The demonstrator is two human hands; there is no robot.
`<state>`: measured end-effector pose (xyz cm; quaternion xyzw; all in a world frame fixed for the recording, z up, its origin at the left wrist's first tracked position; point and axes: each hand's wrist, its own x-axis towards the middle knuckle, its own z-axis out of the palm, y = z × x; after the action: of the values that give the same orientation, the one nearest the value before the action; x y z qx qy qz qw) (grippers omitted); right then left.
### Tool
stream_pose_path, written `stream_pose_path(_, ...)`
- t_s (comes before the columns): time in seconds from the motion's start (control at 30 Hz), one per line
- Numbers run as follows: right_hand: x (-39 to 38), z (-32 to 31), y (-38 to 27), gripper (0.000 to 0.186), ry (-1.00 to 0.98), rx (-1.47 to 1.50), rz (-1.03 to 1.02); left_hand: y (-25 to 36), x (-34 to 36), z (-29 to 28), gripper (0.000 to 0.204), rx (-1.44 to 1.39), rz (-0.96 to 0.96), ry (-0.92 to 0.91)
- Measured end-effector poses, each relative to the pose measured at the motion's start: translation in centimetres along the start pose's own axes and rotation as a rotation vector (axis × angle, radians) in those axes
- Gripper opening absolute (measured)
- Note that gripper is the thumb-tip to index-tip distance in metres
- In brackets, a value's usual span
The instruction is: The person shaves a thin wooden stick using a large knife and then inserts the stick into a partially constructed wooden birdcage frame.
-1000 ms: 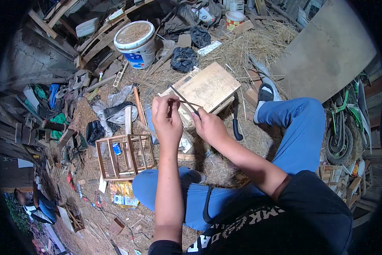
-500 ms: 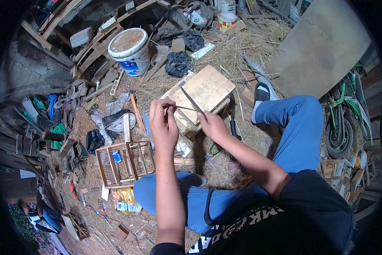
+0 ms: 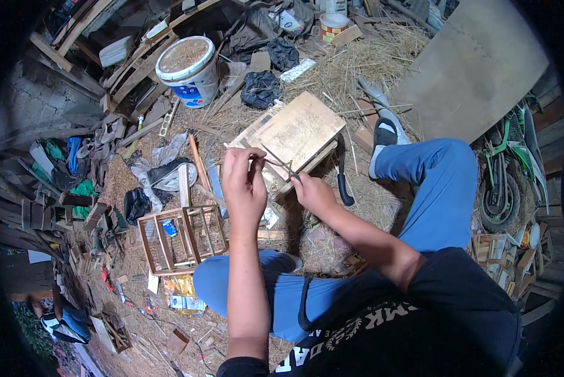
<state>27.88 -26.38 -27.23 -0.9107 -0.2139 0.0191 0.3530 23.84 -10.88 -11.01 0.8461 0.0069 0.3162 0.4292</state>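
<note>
My left hand (image 3: 243, 173) is raised over the near left corner of a wooden block (image 3: 304, 125). Its thumb and fingers pinch one end of a thin brown stick (image 3: 274, 163). In my right hand (image 3: 314, 193) is a knife (image 3: 276, 157) with a narrow dark blade pointing up and left. The blade lies close along the stick; whether it is cutting in, I cannot tell. Most of the knife's handle is hidden in my fist. Beside the block's right side stands a tool with a dark curved handle (image 3: 343, 188).
Left of my knee lies a slatted wooden frame (image 3: 186, 242). A white bucket (image 3: 191, 88) of shavings stands beyond it, near black plastic bags (image 3: 260, 89). At right are a large board (image 3: 477, 69) and a green-white motorbike (image 3: 502, 169). Straw and wood scraps litter the floor.
The knife has swung lower and now lies nearly along the stick, where before it crossed at a steeper angle. My right hand has shifted slightly; my left keeps its pinch.
</note>
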Motion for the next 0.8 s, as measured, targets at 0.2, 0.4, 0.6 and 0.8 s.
stream_pose_path(0.2,1.0,1.6,1.5,0.034,-0.069,-0.068,0.113,-0.9,0.0,-0.3,0.014,-0.052,-0.035,0.130)
stream_pose_path(0.4,0.5,2.1,4.9,0.038,-0.173,-0.036,0.253,-1.2,0.0,-0.4,0.012,-0.074,-0.061,0.127)
stream_pose_path(0.6,1.6,-1.3,-2.6,0.040,0.012,0.317,0.198,-1.4,-0.4,-0.5,0.012,-0.067,-0.080,0.167)
stream_pose_path(0.8,0.6,-1.7,-5.4,0.036,-0.032,0.160,0.054,-1.6,-0.2,-1.1,0.012,-0.058,-0.074,0.138)
